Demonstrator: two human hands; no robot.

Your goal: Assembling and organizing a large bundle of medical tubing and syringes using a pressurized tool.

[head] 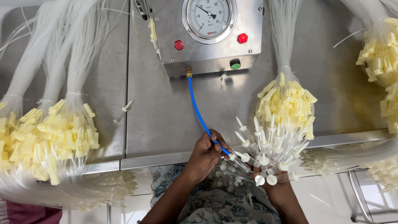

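Pinched between the fingers of my left hand (206, 154) is the free end of a blue hose (198, 111); the hand is closed around it just over the front edge of the steel table (166, 124). The hose tip meets one white-capped fitting at the near side of the fanned bunch of clear tubes (265, 153). My right hand (277, 188) grips that bunch from below, closed around its base; the fingers are mostly hidden behind the tube ends, so the exact wrap cannot be read.

Surroundings: the hose runs up the table to a brass fitting under a steel control box (207, 45) carrying a round pressure gauge (208, 16), two red buttons (178, 45) and one green button (235, 64). Directly behind the held bunch lies a tied bundle with yellow connectors (286, 103), touching or overlapping it. Three similar yellow-tipped bundles (49, 137) lie at the table's left, more at the right edge (379, 54), cut off by the frame. One loose white fitting (123, 111) lies alone on the table, left of the hose.

Obscured: further clear tubes (103, 188) hang below the table edge, blurred. My lap shows a floral fabric (215, 207); loose pieces on it are too soft to identify. The box's top is cropped.
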